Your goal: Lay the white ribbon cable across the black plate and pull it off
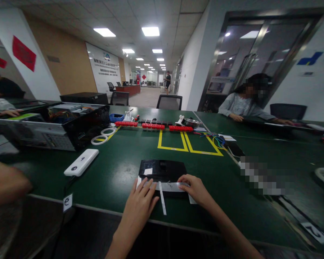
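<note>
A black, flat-topped box-like object (175, 167) lies on the green table near its front edge. Across its near part runs a pale translucent strip (169, 186), possibly tape. My left hand (142, 198) rests with fingers stretched over the strip's left end, pressing it against the black object. At the right end, the thumb and fingers of my right hand (193, 187) pinch the strip. A narrow white strip (162, 199) hangs down from the middle towards me. One small white label (148, 171) sits on the black top. What lies under my left fingers is hidden.
An open computer case (78, 131) stands at the left, with white tape rings (99, 140) beside it. Closer is a white power bank-like box (81, 162) with a cable. Red racks (153, 126) and yellow tape outlines (172, 148) lie beyond. Co-workers sit left and right.
</note>
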`<action>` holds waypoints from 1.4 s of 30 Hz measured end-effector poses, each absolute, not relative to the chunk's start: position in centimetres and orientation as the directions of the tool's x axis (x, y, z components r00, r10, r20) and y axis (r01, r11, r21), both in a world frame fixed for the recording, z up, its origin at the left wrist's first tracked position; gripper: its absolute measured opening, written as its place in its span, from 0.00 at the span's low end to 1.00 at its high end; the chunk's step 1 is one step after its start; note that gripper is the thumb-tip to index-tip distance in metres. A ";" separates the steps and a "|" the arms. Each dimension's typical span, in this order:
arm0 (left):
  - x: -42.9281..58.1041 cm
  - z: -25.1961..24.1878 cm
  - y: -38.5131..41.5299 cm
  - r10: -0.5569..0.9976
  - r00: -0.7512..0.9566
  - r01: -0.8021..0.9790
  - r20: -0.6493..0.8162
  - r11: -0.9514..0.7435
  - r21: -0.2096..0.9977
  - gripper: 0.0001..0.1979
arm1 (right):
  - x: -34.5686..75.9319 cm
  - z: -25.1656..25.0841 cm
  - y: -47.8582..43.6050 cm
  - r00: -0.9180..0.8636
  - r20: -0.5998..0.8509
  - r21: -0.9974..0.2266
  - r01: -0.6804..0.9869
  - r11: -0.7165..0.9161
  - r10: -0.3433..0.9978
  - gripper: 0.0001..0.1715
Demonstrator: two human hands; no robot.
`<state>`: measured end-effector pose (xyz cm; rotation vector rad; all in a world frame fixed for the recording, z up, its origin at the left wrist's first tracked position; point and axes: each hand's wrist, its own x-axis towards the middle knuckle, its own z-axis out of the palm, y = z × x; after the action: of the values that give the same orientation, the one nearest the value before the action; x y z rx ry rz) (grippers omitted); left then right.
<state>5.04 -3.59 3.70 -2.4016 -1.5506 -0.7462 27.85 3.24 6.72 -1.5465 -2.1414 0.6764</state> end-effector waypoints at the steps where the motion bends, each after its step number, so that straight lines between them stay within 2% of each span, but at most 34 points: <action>1: 5.6 3.4 -3.5 0.789 0.377 0.872 0.485 -0.479 0.100 0.19 | 27.9 6.7 3.3 -0.294 0.050 -0.598 0.757 0.264 0.954 0.08; 7: 6.9 2.1 -3.1 0.831 0.377 0.876 0.408 -0.464 0.135 0.25 | 28.2 6.8 3.2 -0.280 0.066 -0.601 0.755 0.262 0.958 0.08; 15: 6.8 2.2 -3.3 0.835 0.420 0.844 0.355 -0.503 0.187 0.28 | 28.3 6.4 3.2 -0.287 0.083 -0.591 0.757 0.279 0.954 0.09; 25: 6.3 2.6 -3.0 0.823 0.483 0.799 0.298 -0.554 0.236 0.25 | 28.3 6.1 3.2 -0.278 0.093 -0.536 0.795 0.283 0.956 0.09; 36: 7.1 2.5 -2.5 0.849 0.433 0.834 0.301 -0.505 0.224 0.20 | 27.9 5.9 2.7 -0.259 0.089 -0.464 0.844 0.270 0.962 0.10; 42: 6.8 2.6 -2.4 0.841 0.465 0.813 0.276 -0.529 0.243 0.20 | 27.9 5.9 2.4 -0.262 0.098 -0.413 0.867 0.279 0.960 0.11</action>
<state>6.79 -2.40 2.60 -2.7536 -1.5581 -0.5904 27.88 2.44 5.90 -1.6622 -2.2260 0.3973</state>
